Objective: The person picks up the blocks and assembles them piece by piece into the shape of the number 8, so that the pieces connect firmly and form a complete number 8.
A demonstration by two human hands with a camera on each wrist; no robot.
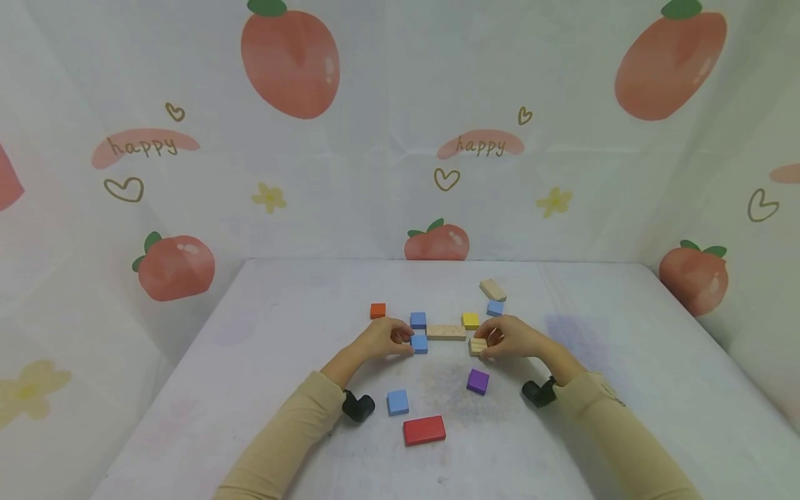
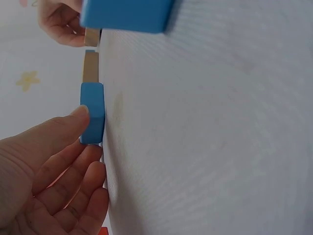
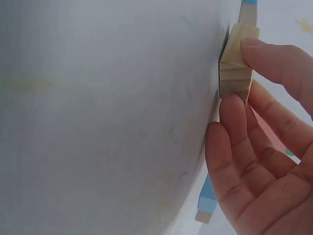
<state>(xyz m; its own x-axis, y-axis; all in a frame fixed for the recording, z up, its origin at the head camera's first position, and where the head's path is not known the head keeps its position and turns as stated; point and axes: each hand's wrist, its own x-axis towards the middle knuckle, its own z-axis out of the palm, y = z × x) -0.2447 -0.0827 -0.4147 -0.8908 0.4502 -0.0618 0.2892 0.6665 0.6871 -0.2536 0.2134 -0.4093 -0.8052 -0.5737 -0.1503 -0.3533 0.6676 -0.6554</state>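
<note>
In the head view, a white tabletop (image 1: 294,410) with faint smudges and a pale violet patch reaches back to a white cloth backdrop (image 1: 375,83) printed with red fruit, yellow flowers, small hearts and the word "happy". The person's two hands are well apart over the middle of the table: the left hand (image 1: 384,338) pinches a light blue rectangular block (image 1: 420,345), and the right hand (image 1: 514,337) pinches a small striped natural-wood block (image 1: 477,347). Between these lies a long flat wooden plank (image 1: 446,332); a darker blue block (image 1: 418,319) sits behind the held blue one and a yellow block (image 1: 470,320) behind the plank's right end. An orange-red block (image 1: 378,310) lies beyond the left hand; nearer the person are a purple block (image 1: 478,382) and a flat red rectangular block (image 1: 424,431). In the left wrist view, thumb and fingers grip the light blue block low against the white surface, with wooden pieces lined up beyond it. In the right wrist view, the thumb presses the striped block's face while the fingertips (image 3: 232,105) meet its near end, the block resting at the tabletop.
</note>
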